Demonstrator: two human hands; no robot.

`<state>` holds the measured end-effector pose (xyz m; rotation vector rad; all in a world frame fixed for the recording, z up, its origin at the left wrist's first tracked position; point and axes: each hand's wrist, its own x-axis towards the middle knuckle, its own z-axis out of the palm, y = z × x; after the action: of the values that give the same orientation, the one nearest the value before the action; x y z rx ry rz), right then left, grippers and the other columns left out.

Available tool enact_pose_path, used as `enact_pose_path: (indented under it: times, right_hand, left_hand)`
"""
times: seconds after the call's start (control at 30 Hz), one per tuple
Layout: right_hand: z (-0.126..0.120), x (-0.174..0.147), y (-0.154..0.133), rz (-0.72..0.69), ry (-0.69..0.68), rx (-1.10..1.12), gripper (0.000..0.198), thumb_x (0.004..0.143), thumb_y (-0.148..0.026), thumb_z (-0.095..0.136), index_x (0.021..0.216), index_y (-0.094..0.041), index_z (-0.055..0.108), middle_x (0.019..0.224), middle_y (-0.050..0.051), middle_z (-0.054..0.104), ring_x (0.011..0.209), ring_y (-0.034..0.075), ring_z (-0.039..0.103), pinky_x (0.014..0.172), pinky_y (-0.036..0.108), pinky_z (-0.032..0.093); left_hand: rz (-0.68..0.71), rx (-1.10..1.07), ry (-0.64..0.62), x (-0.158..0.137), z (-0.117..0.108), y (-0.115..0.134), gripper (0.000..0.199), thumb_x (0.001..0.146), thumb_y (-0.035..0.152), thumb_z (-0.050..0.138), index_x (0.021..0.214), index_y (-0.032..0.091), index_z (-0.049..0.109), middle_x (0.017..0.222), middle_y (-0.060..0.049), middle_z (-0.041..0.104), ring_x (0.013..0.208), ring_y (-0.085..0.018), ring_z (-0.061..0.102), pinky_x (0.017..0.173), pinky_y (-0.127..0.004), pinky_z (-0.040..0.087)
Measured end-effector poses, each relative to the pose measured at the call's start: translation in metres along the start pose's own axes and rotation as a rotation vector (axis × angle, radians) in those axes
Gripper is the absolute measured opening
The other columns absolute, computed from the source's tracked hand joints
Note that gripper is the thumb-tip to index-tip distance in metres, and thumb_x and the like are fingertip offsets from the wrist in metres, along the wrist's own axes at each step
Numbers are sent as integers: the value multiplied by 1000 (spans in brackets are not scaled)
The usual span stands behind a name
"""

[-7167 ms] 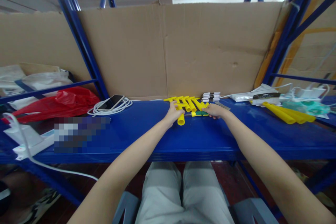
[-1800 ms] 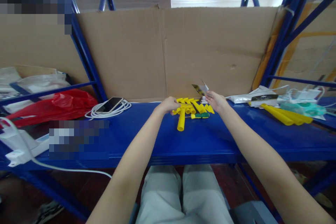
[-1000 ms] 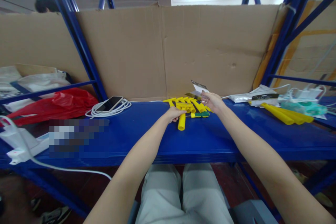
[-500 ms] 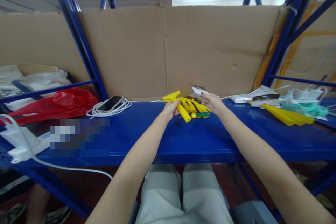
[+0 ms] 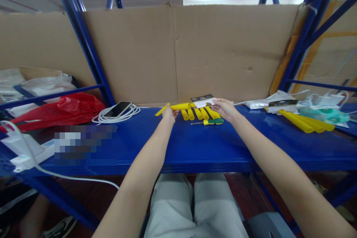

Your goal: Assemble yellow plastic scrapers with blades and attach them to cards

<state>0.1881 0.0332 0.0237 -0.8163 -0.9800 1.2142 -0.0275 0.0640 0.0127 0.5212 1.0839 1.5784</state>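
Note:
My left hand point(image 5: 169, 113) is closed round the head end of a yellow T-shaped scraper point(image 5: 182, 106), whose round handle points right toward the card. Between the fingers of my right hand point(image 5: 225, 109) is a black-and-white printed card point(image 5: 202, 101), tilted above the table. Several yellow scraper handles point(image 5: 198, 113) lie side by side below the card, their far ends partly hidden by it. In front of them rests a screwdriver point(image 5: 213, 122) with a green and yellow handle, its shaft pointing left.
More yellow handles point(image 5: 304, 120) lie at the right, near packets point(image 5: 281, 105) and a green plastic bag point(image 5: 323, 114). A phone point(image 5: 118, 109) sits on a coiled white cable point(image 5: 135, 110). A red bag point(image 5: 69, 108) and power strip point(image 5: 28, 160) are at left. Cardboard point(image 5: 134, 55) backs the blue table point(image 5: 195, 148).
My left hand has moved left and slightly back, turning the scraper so its handle points right. The card in my right hand has tipped flatter, showing its printed face.

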Motion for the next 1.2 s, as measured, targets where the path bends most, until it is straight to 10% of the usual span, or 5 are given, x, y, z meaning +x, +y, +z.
enact_pose_path:
  times: [1.2]
  right_hand:
    - [12,-6,20,-29,-223,-209,19,79,-11,60,69,-17,46,57,-4,59,47,7,58,53,20,53]
  left_hand:
    - [134,168,-129,-17,13,-20,8,77,20,59,77,12,62,52,-1,61,53,-14,63,53,-22,49]
